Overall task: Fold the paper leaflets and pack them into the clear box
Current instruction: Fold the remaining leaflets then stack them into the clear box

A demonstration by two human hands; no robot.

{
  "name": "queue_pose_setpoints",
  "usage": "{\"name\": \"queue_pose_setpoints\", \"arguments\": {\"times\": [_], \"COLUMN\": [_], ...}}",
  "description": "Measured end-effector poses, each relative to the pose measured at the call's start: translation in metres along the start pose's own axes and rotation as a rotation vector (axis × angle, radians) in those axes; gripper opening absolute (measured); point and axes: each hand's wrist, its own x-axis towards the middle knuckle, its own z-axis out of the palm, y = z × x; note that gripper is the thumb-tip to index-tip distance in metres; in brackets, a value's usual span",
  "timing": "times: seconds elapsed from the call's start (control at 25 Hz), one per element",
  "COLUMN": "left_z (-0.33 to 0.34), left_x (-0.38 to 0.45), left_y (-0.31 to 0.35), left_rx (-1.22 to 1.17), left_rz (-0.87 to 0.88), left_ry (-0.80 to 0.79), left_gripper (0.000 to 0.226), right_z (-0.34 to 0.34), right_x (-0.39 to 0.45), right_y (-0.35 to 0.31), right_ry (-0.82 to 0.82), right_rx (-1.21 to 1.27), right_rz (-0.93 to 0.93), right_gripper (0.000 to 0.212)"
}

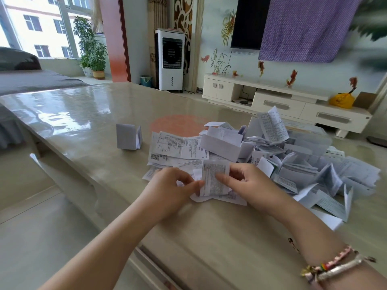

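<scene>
Both hands hold one leaflet (213, 178) just in front of the paper pile (293, 155) on the tabletop (83, 114). The left hand (173, 189) pinches its left edge; the right hand (249, 183) presses its right side. Its long axis runs away from the person. The clear box probably sits behind the pile, but it is blurred.

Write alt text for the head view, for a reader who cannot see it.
Two bare hands, the left hand and right hand, pinch a printed paper leaflet over a glossy beige table. A loose heap of leaflets lies to the right, with flat unfolded sheets behind and one folded leaflet standing apart on the left.
</scene>
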Motion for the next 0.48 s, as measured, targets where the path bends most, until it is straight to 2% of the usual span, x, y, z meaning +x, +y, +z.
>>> {"name": "queue_pose_setpoints", "arguments": {"times": [0.12, 0.16, 0.48], "left_z": [0.006, 0.007, 0.012], "left_x": [0.0, 0.0, -0.004], "left_y": [0.001, 0.002, 0.005], "left_rx": [0.074, 0.109, 0.24], "left_rz": [-0.042, -0.054, -0.052], "left_ry": [0.062, 0.063, 0.068], "left_gripper": [0.025, 0.026, 0.02], "right_z": [0.01, 0.015, 0.031], "right_x": [0.006, 0.007, 0.018], "right_y": [0.0, -0.003, -0.004], "right_ry": [0.153, 0.178, 0.217], "right_rx": [-0.369, -0.437, -0.735], "right_rz": [0.056, 0.054, 0.028], "right_gripper": [0.04, 0.043, 0.045]}}
